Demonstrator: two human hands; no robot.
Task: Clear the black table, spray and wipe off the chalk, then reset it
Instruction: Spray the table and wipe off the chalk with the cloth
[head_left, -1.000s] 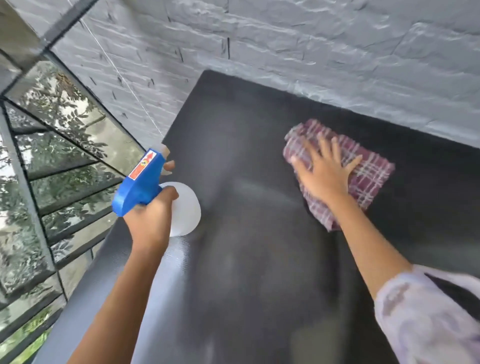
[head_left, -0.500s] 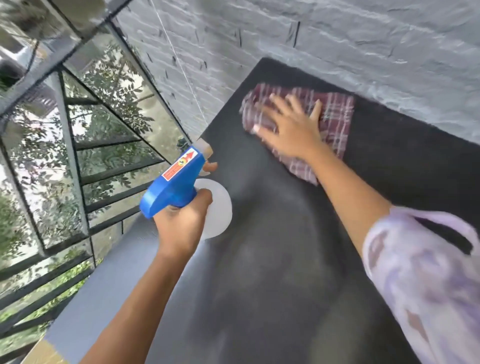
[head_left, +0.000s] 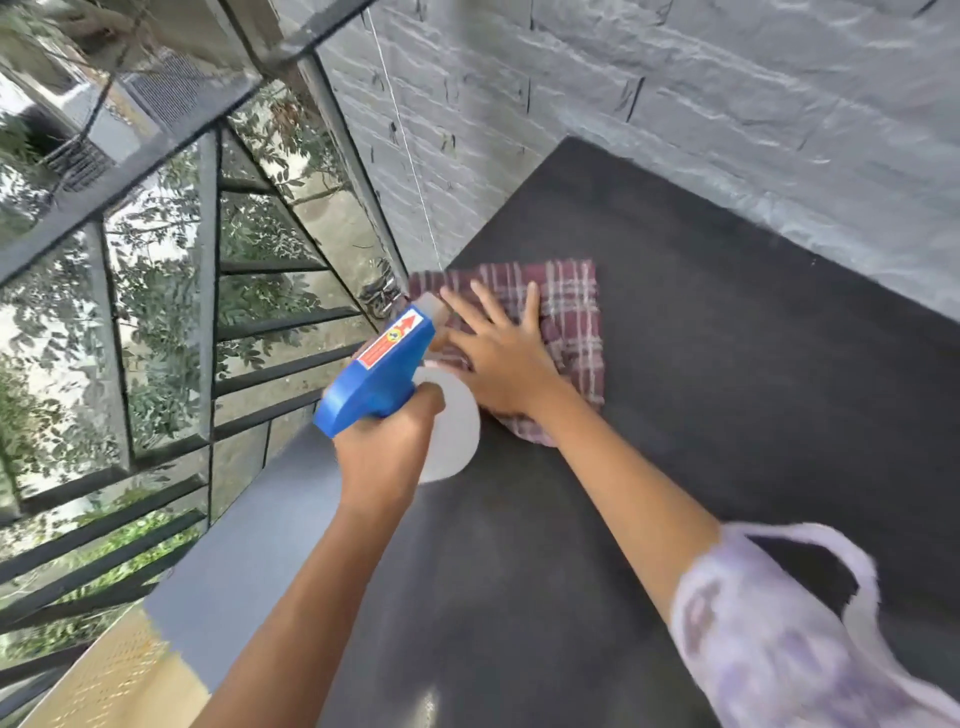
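Presently: black table (head_left: 727, 415) against grey brick wall (head_left: 675, 130). Right hand (head_left: 501, 358), fingers spread flat, pressing maroon plaid cloth (head_left: 571, 312) at the table's far left corner. Left hand (head_left: 384, 452) clamped around blue-headed spray bottle (head_left: 382, 371), held above the table's left edge.

Right hand (head_left: 506, 358) flat on plaid cloth (head_left: 571, 317)

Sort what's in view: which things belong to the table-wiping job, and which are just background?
In use:
- black table
- plaid cloth, flat under the right hand
- blue-headed spray bottle, gripped in the left hand

Background:
- grey brick wall
- metal window grille with trees behind
- grey ledge by the table
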